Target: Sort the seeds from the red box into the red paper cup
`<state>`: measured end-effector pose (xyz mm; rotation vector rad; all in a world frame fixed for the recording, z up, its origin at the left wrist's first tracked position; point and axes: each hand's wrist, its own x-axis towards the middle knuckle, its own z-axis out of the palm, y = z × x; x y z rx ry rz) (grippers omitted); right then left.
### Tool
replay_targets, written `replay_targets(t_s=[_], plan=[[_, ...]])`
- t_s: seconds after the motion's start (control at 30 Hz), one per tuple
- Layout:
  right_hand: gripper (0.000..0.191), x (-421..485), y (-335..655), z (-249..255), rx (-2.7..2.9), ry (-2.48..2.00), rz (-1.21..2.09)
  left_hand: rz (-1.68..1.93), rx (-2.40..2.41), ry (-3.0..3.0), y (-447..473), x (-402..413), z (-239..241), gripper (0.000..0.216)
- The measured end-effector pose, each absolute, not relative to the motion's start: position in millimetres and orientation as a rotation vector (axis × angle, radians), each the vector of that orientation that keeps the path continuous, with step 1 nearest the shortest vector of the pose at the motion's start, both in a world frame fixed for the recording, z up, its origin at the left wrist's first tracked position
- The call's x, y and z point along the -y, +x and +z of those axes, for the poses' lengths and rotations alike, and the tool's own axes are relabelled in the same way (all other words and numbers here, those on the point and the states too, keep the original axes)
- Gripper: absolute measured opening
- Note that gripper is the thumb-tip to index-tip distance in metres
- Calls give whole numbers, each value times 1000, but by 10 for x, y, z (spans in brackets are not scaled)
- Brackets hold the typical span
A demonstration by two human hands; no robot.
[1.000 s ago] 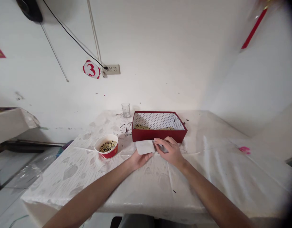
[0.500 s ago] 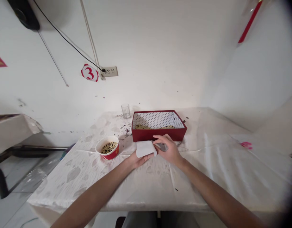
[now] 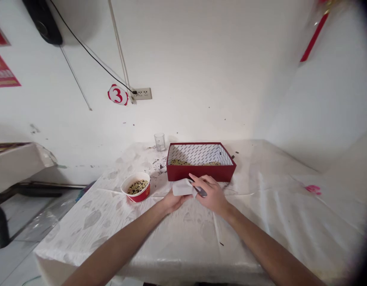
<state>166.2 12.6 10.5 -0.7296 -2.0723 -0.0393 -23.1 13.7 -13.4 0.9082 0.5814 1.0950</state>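
My left hand (image 3: pixel 173 201) is closed round the lower side of a small white paper-like pouch (image 3: pixel 181 188), held just in front of the red box. Close against the pouch's right end, my right hand (image 3: pixel 211 194) pinches a slim grey spoon-like tool (image 3: pixel 201 192); fingers cover part of it, so its exact kind is unclear. Behind both hands stands the open dark red box (image 3: pixel 198 173), with a patterned white lining and pale and black grains (image 3: pixel 180 162) inside. A red and white paper bowl (image 3: pixel 141 196) of similar grains sits to the left.
A clear glass (image 3: pixel 160 142) stands at the back near the wall. Dark bits (image 3: pixel 161 167) lie scattered between bowl and box. A plastic sheet (image 3: pixel 90 238) covers the table. On the wall is a power strip (image 3: pixel 144 93) with a black cable.
The white pouch has tilted and folded, showing less of its flat face. My right hand has turned slightly over its right end, and the grey tool is angled differently. The view has shifted a little.
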Motion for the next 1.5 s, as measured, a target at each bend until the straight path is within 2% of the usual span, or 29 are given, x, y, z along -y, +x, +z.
replay_targets(t_s=[0.43,0.6,0.77,0.9,1.07,1.33,1.5], plan=[[54,-79,1661,232,1907,-792,321,1016,-610,857,-224,-101,-34,30],[51,-55,1646,249,1839,-803,522,978,-597,835,-239,-83,10,30],[49,-106,1666,177,1892,-842,364,971,-682,925,-181,-39,26,33],[58,-117,1653,144,1957,-847,184,957,-679,898,-164,-55,-14,21],[55,-96,1611,137,1978,-838,57,891,-652,859,-185,-100,-45,17],[47,-61,1620,204,1852,-847,306,906,-658,766,-225,-124,-2,16],[44,-47,1617,220,1844,-810,337,914,-658,733,-239,-138,-19,18]])
